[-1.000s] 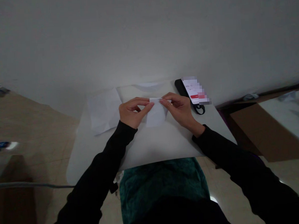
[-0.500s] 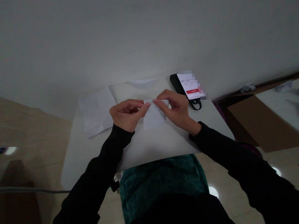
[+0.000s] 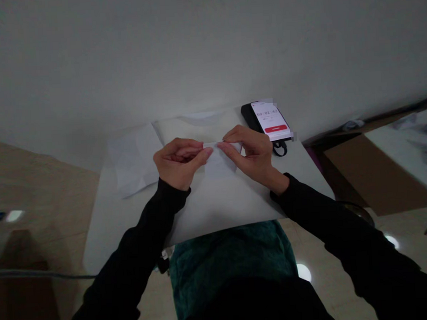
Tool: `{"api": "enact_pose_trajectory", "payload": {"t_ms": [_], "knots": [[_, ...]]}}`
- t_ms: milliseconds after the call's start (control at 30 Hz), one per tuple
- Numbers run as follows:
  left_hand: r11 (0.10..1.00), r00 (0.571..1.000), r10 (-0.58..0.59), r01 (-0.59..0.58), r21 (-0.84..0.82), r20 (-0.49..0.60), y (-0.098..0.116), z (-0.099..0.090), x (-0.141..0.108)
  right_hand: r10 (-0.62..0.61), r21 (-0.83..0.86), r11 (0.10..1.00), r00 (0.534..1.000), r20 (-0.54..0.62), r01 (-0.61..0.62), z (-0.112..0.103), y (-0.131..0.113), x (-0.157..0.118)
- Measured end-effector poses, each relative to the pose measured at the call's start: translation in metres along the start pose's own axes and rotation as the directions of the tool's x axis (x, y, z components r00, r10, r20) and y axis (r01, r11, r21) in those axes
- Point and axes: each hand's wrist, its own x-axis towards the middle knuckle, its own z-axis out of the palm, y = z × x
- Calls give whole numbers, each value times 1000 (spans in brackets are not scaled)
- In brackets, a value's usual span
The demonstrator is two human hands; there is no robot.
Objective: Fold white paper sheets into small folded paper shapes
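Observation:
Between my two hands is a small piece of white paper (image 3: 219,165), pinched along its far edge. My left hand (image 3: 180,161) grips its left part with thumb against fingers, and my right hand (image 3: 251,153) pinches it the same way on the right. The thumbs lie a short distance apart on the paper. A larger, creased sheet of white paper (image 3: 136,159) lies on the white table (image 3: 216,207), left of my left hand. Beyond my right hand a phone (image 3: 270,121) shows a running timer; it rests on a black object (image 3: 249,116).
Against the wall at the table's back lies another white paper (image 3: 202,117). A short black cable loop (image 3: 280,149) hangs by the phone. To the right stands a second table (image 3: 409,145) with crumpled items and a brown board (image 3: 379,175). A grey cable (image 3: 44,273) crosses at left.
The near part of the small paper sits slightly higher and looks shorter between my hands. Both hands keep their pinch, the left shifted slightly leftward. The view has moved a little.

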Motion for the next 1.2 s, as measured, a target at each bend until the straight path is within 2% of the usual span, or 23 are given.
{"api": "enact_pose_trajectory", "payload": {"t_ms": [233,467,700,800,933,1200], "knots": [[1000,999,-19,19,-6,32,-4,-2,1,39,52,998,999,-6,-38,-1,2,1],[1000,1000,-27,27,9,-5,-4,-2,3,135,93,987,991,5,-135,-2,3,0],[999,999,25,-24,26,-30,2,-1,1,119,126,984,992,33,-122,-3,4,2],[997,997,62,-61,45,-34,5,-1,0,152,116,981,987,52,-157,-3,2,2],[991,996,93,-93,93,13,5,1,-5,208,94,972,976,72,-214,-1,-4,2],[986,997,81,-78,145,-16,4,5,-9,215,82,972,975,52,-219,1,-10,0]]}}
